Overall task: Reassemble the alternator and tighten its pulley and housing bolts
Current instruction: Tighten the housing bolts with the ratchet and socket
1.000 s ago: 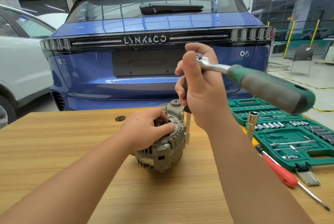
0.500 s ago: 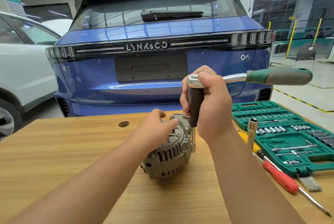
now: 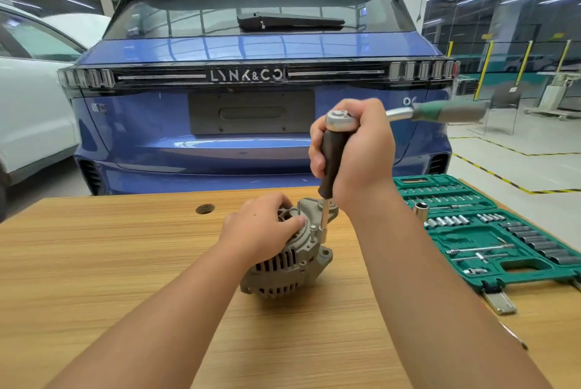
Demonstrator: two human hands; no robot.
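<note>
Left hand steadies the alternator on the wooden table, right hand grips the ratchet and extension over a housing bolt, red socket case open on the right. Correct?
One thing is off: the socket case is green, not red, as the head view shows. The rest stands: the left hand steadies the alternator on the wooden table, and the right hand grips the ratchet and extension over a housing bolt.

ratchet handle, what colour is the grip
Green, on the ratchet, blurred at right of the head view.
</note>
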